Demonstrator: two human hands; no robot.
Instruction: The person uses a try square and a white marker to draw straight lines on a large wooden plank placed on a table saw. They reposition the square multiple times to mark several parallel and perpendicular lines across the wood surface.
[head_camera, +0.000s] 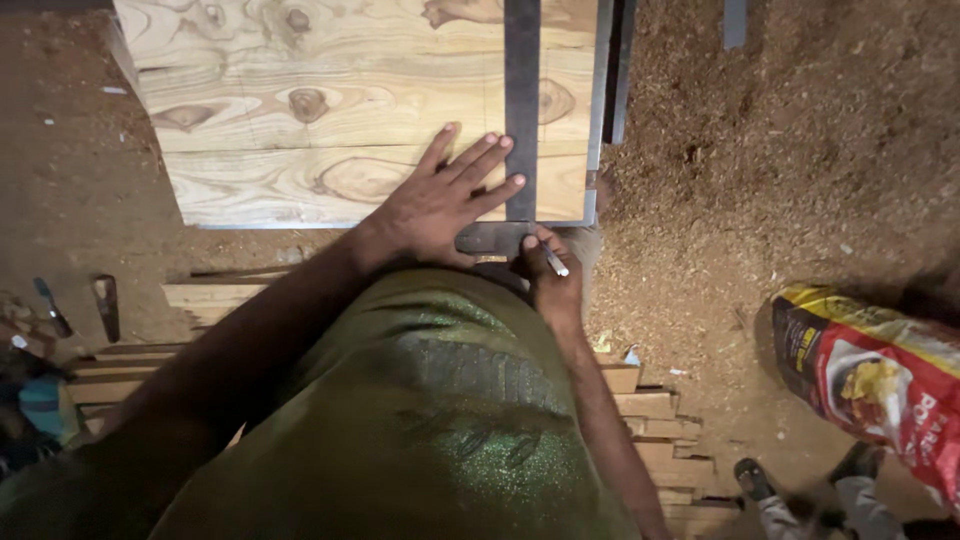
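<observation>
A pale wooden panel (330, 110) with dark knots lies in front of me. A dark metal square (521, 100) rests on it, its blade running away from me and its stock along the near edge. My left hand (440, 200) lies flat with fingers spread on the panel, fingertips touching the blade. My right hand (552, 278) sits at the panel's near edge by the square's corner, pinching a small white pencil (555, 262). My green shirt hides the panel's near edge below the hands.
Sawdust (780, 150) covers the ground to the right. A red and yellow printed sack (880, 375) lies at right, with someone's sandalled feet (790, 490) below it. Stacked wooden slats (660, 440) lie near me. Chisel-like tools (105, 305) rest at left.
</observation>
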